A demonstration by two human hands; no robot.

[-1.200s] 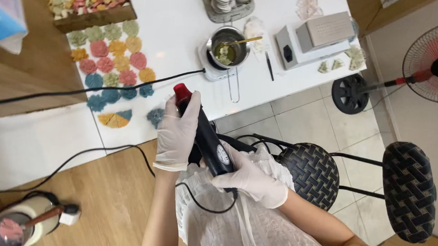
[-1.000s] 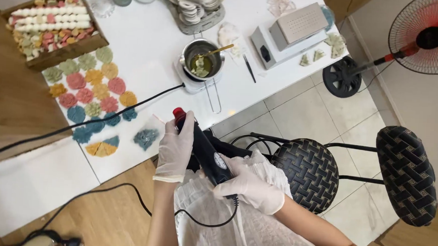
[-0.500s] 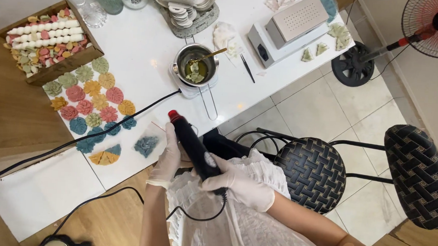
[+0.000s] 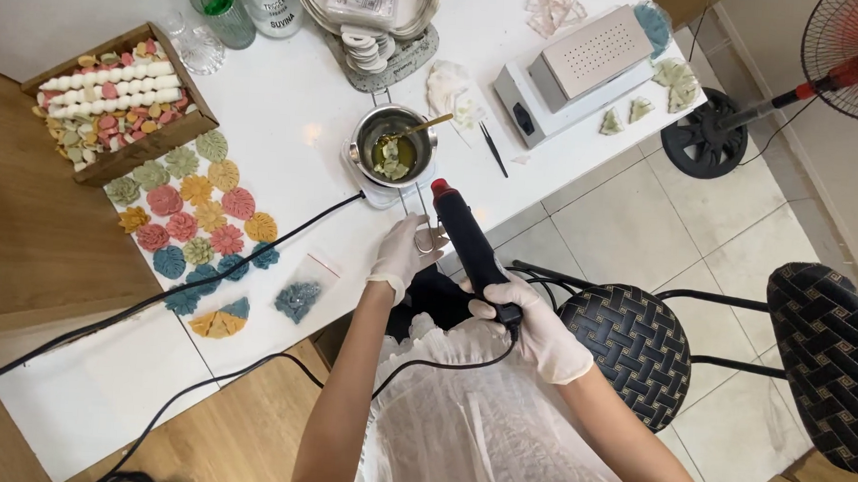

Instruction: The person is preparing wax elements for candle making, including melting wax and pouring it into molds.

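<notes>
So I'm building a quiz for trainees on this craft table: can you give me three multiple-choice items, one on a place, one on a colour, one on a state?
1. Where does the small metal pot stand?
A. On the white table, beyond the tool's tip
B. On the woven stool
C. Inside the wooden box

2. What colour is the tip of the black handheld tool?
A. Blue
B. Red
C. Yellow

3. How is the tool held?
A. Lying loose on the table
B. Gripped by the left hand alone
C. Gripped by the gloved right hand, while the gloved left hand rests at the table edge

Answers: 1 A, the pot sits on the white table just past the tip. 2 B, the nozzle end is red. 3 C, the right hand's fingers wrap the handle near the cord; the left hand is off the tool.
</notes>
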